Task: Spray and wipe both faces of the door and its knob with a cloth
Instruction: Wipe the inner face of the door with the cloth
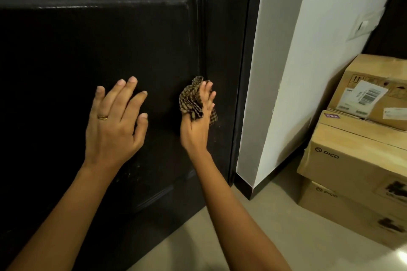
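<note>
A black panelled door fills the left and middle of the head view. My left hand, with a gold ring, lies flat on the lower panel, fingers straight and spread. To its right my right hand presses a bunched brown checked cloth against the panel's right edge, fingers over the cloth. No knob and no spray bottle show in this view.
The black door frame and a white wall stand right of the door. Stacked cardboard boxes sit on the beige floor at the right. A wall switch plate is on the far wall.
</note>
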